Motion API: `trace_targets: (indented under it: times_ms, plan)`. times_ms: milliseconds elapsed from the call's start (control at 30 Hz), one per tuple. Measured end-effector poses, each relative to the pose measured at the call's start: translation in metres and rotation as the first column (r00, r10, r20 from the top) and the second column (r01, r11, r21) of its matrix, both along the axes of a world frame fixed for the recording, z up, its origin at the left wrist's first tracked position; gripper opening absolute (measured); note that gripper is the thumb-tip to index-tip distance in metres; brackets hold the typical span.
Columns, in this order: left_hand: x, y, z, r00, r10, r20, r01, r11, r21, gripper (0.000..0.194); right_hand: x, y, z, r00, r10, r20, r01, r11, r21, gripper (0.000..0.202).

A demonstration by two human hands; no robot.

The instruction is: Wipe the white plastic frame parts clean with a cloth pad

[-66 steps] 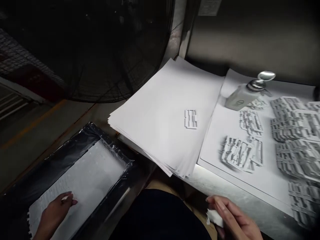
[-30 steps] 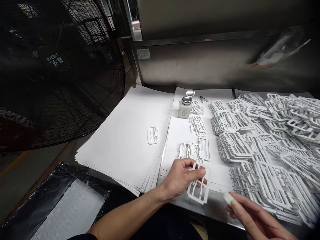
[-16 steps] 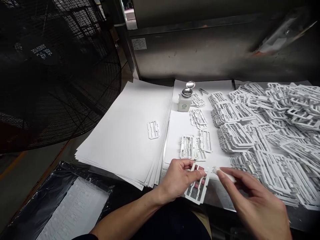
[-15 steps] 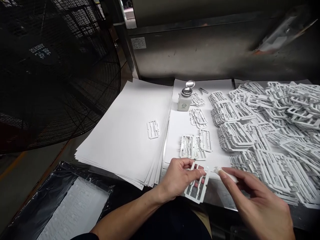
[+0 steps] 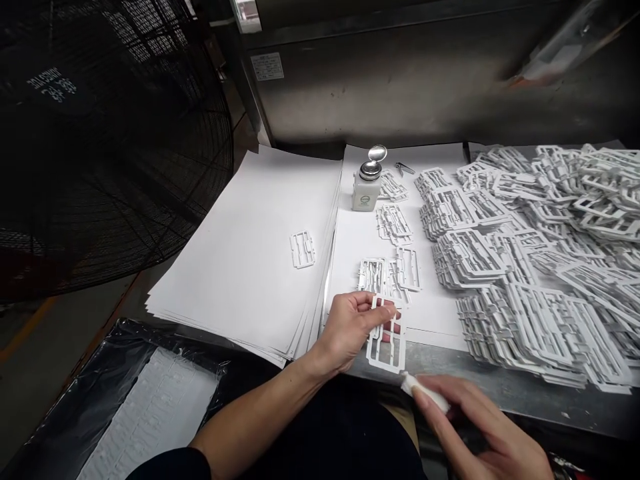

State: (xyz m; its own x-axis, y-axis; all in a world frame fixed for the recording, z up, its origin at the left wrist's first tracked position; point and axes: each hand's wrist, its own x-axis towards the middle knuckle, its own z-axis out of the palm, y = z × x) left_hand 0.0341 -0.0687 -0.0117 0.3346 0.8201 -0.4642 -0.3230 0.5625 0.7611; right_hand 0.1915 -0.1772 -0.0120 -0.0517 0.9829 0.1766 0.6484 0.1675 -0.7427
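My left hand [image 5: 353, 328] grips a white plastic frame [image 5: 385, 365] with slots and thin bars, held over the table's front edge. The thumb lies across its face and the fingers show through from behind. In my right hand [image 5: 480, 417] is a rolled white cloth or wipe [image 5: 425, 393], pinched between thumb and fingers. Its tip is at the lower right corner of the frame; whether they touch I cannot tell. Just beyond the left hand lie small stacks of similar frames [image 5: 372, 275]. A single frame [image 5: 303, 249] rests on the white paper sheets [image 5: 240, 247] to the left.
A white pump bottle [image 5: 367, 190] with its metal lid raised stands behind, beside nail clippers [image 5: 405, 168]. Large heaps of white frames [image 5: 590, 267] cover the right side. A big black fan [image 5: 125, 147] is at left, above a black-lined box [image 5: 155, 407] holding white parts.
The frame in my left hand has turned more upright. My right hand has moved down and left, bringing the wipe to the frame's lower corner. The camera view has shifted slightly.
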Motion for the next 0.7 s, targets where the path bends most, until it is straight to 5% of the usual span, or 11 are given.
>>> trace_targets:
  times_ms: [167,367,567,700]
  plan:
    - [0.004,-0.004,0.001,1.000,-0.001,-0.026,0.001,1.000,-0.003,0.024,-0.013,0.010,0.007,0.981,-0.190,-0.033,0.192,0.978,0.083,0.012]
    - [0.002,-0.002,0.006,0.998,0.057,-0.042,-0.057,0.998,-0.003,0.024,-0.013,0.005,0.003,0.998,-0.009,0.064,0.000,0.991,0.132,0.013]
    - [0.005,-0.003,0.005,0.995,0.067,-0.080,-0.066,0.998,0.022,0.022,-0.017,0.009,0.008,0.989,-0.123,0.081,0.107,0.978,0.178,0.012]
    - [0.008,-0.008,0.004,0.995,0.059,-0.084,-0.058,0.998,0.010,0.023,-0.020,0.012,0.010,0.993,-0.079,0.088,0.062,0.982,0.178,0.010]
